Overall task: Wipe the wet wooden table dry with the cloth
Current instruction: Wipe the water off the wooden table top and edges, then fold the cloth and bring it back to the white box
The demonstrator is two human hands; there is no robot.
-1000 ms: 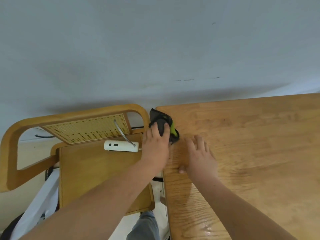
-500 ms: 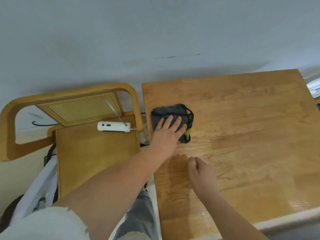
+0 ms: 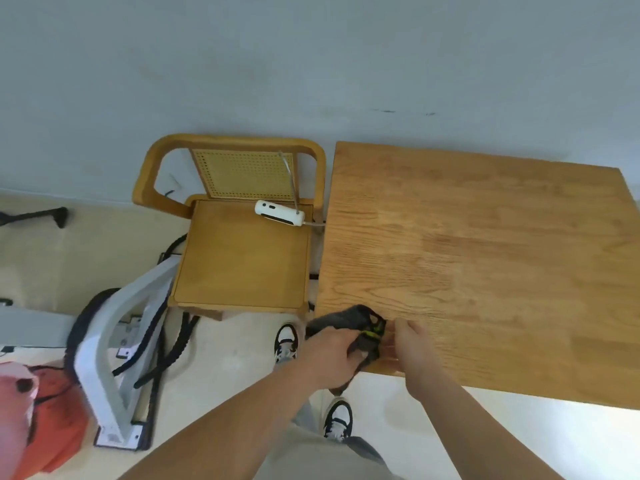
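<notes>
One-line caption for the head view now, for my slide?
Left hand and right hand hold the dark cloth at the near corner of the wooden table, beside a chair.

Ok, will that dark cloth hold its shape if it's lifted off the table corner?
Probably not. The cloth bunches in the left hand and a tail droops below it, so it looks floppy. It's likely light too, since fingers alone gather it.

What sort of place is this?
Probably a home or small office corner: light wooden table against a pale grey wall, cane-backed wooden chair beside it, white metal frame on the floor.
</notes>
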